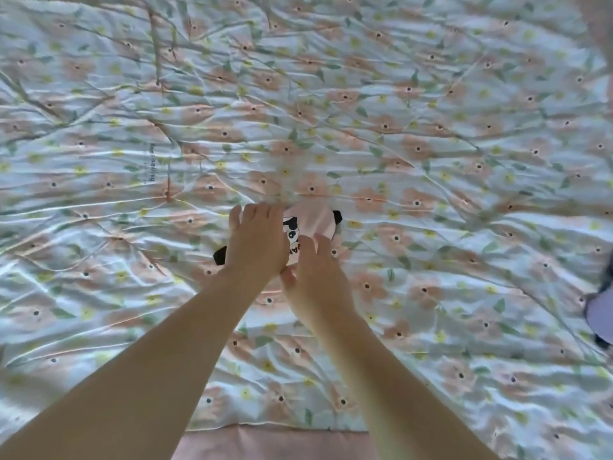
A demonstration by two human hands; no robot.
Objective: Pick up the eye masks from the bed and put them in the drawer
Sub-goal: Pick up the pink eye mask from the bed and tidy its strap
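Down on the bed, a floral quilt [431, 161] lay rumpled across nearly the whole view, printed with peach flowers, small yellow blooms and green leaves on a pale ground. Both bare forearms reached forward from the lower edge and met near the middle. A pink eye mask [311, 224] with a panda face printed on it and black ear tabs at its ends lay on the quilt under the two hands. The left hand [257, 242] rested palm down over the mask's left part, fingers [262, 212] curled loosely over the fabric; whether they actually gripped it could not be told. The right hand [315, 277] sat just beside it, touching the left at the wrist, its fingertips [320, 240] pressed on the mask's lower edge, bent but not closed into a fist. At the far right edge a second eye mask [600, 310], lilac with dark trim, lay partly cut off, well apart from the hands. A plain pink sheet [275, 443] showed below the quilt's near hem.
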